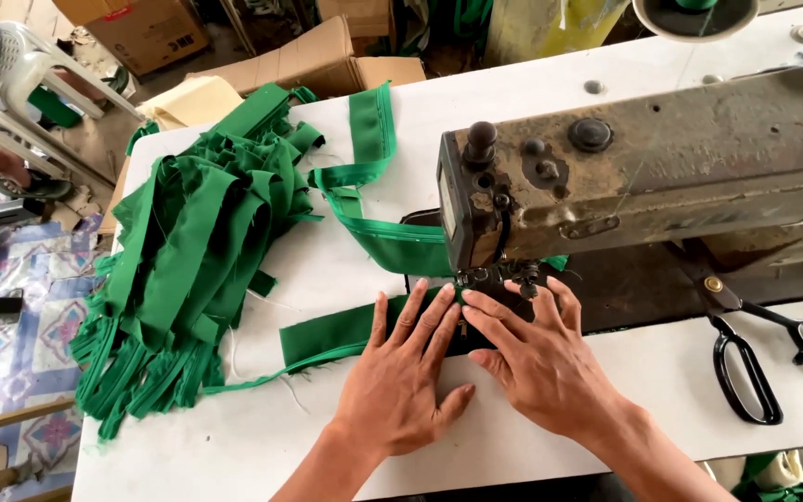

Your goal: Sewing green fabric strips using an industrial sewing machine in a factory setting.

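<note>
My left hand [401,376] lies flat, fingers spread, on a green fabric strip [327,335] on the white table [532,437]. My right hand [536,358] presses flat beside it, fingertips at the needle area of the old sewing machine [625,167]. The strip runs under the machine's head and continues behind as a long green band [369,139] with piping. Neither hand grips anything; both press the cloth down.
A heap of green fabric strips [188,251] fills the table's left side. Black scissors [755,353] lie at the right by the machine. Cardboard boxes [318,60] and a white plastic chair [20,84] stand beyond the table, with patterned floor at left.
</note>
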